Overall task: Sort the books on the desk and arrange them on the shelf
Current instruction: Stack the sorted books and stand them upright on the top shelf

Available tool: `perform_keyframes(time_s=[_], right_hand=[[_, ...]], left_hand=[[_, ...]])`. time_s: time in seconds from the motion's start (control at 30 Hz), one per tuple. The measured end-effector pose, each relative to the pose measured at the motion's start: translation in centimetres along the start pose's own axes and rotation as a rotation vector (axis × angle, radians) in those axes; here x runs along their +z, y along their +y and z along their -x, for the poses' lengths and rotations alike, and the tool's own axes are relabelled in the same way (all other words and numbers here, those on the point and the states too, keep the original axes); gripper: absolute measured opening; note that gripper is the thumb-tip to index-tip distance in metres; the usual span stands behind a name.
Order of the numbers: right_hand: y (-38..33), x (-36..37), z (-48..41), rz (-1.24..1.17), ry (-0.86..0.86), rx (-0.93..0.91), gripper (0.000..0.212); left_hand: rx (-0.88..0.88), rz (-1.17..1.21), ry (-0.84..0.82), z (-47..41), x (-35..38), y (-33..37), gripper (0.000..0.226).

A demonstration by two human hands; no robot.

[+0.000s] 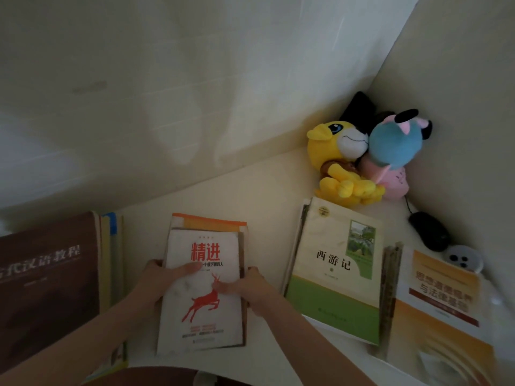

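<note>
A white book with a red deer and red title (pixel 204 319) lies on top of a small stack in the middle of the white desk (pixel 264 190); an orange-edged book (pixel 209 220) shows beneath it. My left hand (pixel 161 282) grips the stack's left edge, thumb across the cover. My right hand (pixel 248 288) grips the right edge, thumb on the cover. To the left lies a stack topped by a brown book (pixel 47 285). To the right sit a cream-and-green book (pixel 337 271) on its own stack and an orange-and-white book (pixel 443 307).
Two plush toys, one yellow (pixel 340 162) and one blue and pink (pixel 395 146), sit in the back right corner against the walls. A black computer mouse (pixel 429 229) with its cable and a small white round object (pixel 462 259) lie by the right wall.
</note>
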State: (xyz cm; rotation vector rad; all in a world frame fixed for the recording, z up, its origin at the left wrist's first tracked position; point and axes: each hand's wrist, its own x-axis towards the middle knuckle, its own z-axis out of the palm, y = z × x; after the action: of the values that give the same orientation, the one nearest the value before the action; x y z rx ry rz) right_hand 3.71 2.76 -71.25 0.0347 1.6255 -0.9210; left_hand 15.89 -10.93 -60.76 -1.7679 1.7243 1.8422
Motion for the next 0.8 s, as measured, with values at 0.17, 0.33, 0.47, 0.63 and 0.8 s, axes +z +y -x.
perform_keyframes(time_s=[0.17,0.33,0.47,0.63,0.8], right_hand=[[-3.4,0.4,6.5,-0.205,-0.124,-0.133,0.084],[-4.9,0.2,7.4,-0.260,-0.157,-0.333,0.117],[-6.9,-0.8,10.2,-0.244,-0.136,-0.393,0.076],[-8.7,-4.7,15.3,-0.217,-0.142,-0.400,0.037],[-7.3,-10.0,20.2,-0.267,-0.061,-0.403,0.038]], left_hand=[[0.155,-0.002,0.003,1.0,-1.2,1.1,0.071],[0.237,0.030,0.022,2.1,-2.2,2.9,0.093],[0.268,0.088,0.005,3.8,-1.5,5.3,0.039],[0.226,0.125,-0.147,5.4,0.8,8.5,0.050],[0.227,0.113,-0.260,6.9,6.5,11.1,0.110]])
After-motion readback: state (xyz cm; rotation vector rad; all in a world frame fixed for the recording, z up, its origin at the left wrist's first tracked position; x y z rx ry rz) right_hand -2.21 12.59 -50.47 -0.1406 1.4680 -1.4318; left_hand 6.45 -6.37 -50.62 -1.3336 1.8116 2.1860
